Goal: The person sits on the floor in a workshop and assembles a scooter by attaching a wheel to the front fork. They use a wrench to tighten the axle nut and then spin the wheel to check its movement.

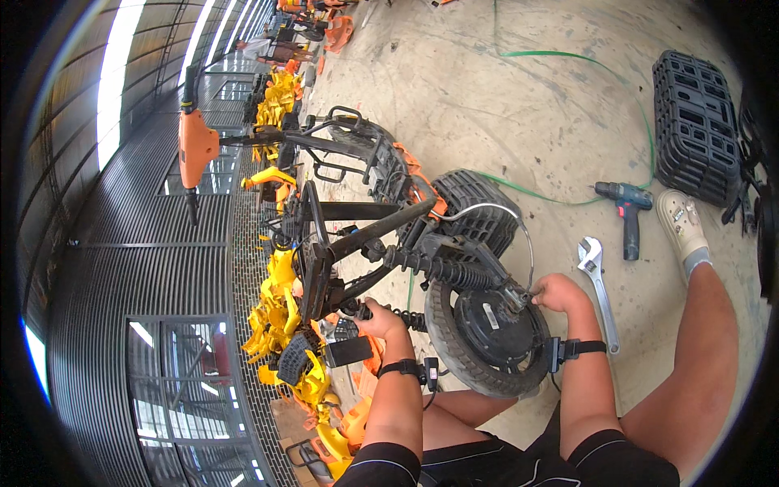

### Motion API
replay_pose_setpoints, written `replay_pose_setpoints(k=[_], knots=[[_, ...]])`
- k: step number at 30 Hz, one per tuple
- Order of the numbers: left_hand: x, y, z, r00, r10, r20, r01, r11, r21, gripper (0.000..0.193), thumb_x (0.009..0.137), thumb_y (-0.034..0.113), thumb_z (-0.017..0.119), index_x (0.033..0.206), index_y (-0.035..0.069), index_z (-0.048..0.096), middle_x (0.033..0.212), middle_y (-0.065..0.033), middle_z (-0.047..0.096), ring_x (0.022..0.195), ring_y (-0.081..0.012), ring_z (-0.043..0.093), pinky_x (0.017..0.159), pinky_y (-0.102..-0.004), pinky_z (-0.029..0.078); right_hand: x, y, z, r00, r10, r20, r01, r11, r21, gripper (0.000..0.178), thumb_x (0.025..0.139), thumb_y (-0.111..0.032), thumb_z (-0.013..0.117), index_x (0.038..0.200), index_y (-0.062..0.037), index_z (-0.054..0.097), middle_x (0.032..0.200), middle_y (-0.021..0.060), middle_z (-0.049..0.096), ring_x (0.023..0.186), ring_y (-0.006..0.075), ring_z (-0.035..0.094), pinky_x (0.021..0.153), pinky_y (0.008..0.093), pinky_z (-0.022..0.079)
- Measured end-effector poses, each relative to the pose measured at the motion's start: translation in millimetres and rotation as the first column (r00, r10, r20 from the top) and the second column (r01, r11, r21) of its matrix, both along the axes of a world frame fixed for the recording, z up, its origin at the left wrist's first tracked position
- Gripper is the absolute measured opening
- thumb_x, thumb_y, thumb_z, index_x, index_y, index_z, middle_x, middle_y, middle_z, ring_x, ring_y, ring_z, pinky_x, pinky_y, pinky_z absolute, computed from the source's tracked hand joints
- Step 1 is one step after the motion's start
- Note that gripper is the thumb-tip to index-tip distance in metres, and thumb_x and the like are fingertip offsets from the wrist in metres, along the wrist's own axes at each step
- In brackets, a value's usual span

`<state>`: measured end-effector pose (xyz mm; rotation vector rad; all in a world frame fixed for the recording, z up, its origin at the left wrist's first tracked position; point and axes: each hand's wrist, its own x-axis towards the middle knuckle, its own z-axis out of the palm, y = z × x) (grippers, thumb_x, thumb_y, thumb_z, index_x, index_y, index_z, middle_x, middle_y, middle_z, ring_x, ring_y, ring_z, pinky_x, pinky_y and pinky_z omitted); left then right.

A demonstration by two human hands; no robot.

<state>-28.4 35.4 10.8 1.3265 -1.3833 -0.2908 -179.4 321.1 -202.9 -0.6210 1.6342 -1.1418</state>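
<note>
Black steel makes up the scooter frame (357, 231), which lies on its side on the concrete floor (503, 105). Its long axis runs from the rear wheel (487, 329) at the lower right up toward the front basket rack (349, 142) at the upper left, so the front end points away from the person and to their left. The wheel lies tilted, its hub motor (487, 321) face turned up toward the camera, tyre resting just above the person's lap.

Left hand (380, 321): clenched around a black part of the frame near the coil shock absorber (442, 272), just left of the tyre. Right hand (560, 292): closed at the axle end on the right side of the hub, where a grey cable (519, 231) arcs in; what the fingers pinch is too small to tell. Each wrist carries 1 black strap.

On the floor to the right, apart from the hands: 1 adjustable wrench (596, 280), lying lengthwise beside the right forearm, and 1 cordless drill (626, 211) beyond it. A black plastic crate-like panel (694, 126) stands farther right; its contents cannot be made out. A green strap (568, 57) trails over the floor.

Yellow plastic body panels (284, 316) are heaped along the left edge.
</note>
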Motion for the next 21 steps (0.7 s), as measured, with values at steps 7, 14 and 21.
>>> replay_pose_setpoints(k=[7,14,21], knots=[[34.3,-41.2,-17.2,0.999,-0.014,-0.048,0.014,1.000,0.000,0.048,0.086,0.023,0.076,0.117,-0.010,0.058,0.104,-0.0200,0.070,0.087,-0.0300,0.067,0.081,-0.0396,0.053,7.0,-3.4,6.6,0.995,-0.038,-0.097,0.040,0.999,0.017,0.028,0.080,-0.022,0.079,0.106,-0.0119,0.078,0.099,0.0156,0.074,0.094,0.0340,0.070,0.083,0.0427,0.055],[45.0,-52.6,-21.2,1.000,-0.010,-0.018,0.010,1.000,-0.015,0.050,0.086,0.022,0.076,0.120,-0.010,0.059,0.106,-0.0208,0.070,0.089,-0.0301,0.068,0.082,-0.0394,0.053,5.6,-0.4,15.0,0.988,-0.049,-0.146,0.052,0.998,0.022,0.025,0.081,-0.024,0.078,0.104,-0.0138,0.078,0.099,0.0145,0.074,0.095,0.0342,0.070,0.083,0.0432,0.055],[29.9,-35.6,-15.8,0.999,0.028,0.041,-0.026,0.998,-0.054,0.051,0.086,0.023,0.076,0.120,-0.010,0.059,0.108,-0.0211,0.070,0.089,-0.0298,0.068,0.083,-0.0397,0.053,-1.7,2.6,15.7,0.989,-0.098,-0.114,0.101,0.995,0.022,0.024,0.082,-0.023,0.077,0.103,-0.0135,0.078,0.100,0.0146,0.074,0.095,0.0342,0.070,0.084,0.0431,0.055]])
